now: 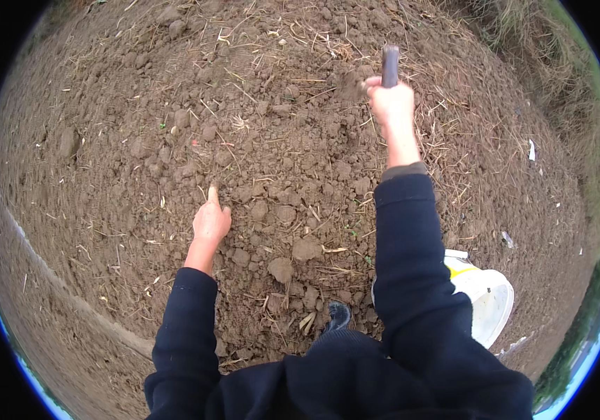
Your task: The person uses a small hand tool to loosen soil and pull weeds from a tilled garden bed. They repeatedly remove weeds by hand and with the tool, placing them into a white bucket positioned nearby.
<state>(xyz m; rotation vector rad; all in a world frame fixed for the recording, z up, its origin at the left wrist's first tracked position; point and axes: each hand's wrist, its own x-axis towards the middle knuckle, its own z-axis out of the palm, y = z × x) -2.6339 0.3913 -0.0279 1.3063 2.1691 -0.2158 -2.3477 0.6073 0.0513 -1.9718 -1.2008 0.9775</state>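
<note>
My right hand (391,102) is closed around a dark, short handle (390,65) that points away from me, above loose brown soil (284,157). Blurred soil shows just left of that hand; whether a tool head lies there, I cannot tell. Lower and to the left, my left hand (211,218) reaches down to the clods, its index finger extended and its tip at the soil. I cannot see anything held in it. Both forearms are in dark sleeves.
A white plastic bucket (491,304) lies tipped on its side by my right arm. A dark boot (338,315) stands on the clods below me. Dry grass (551,58) borders the soil at the upper right. Straw and white scraps (532,150) are scattered about.
</note>
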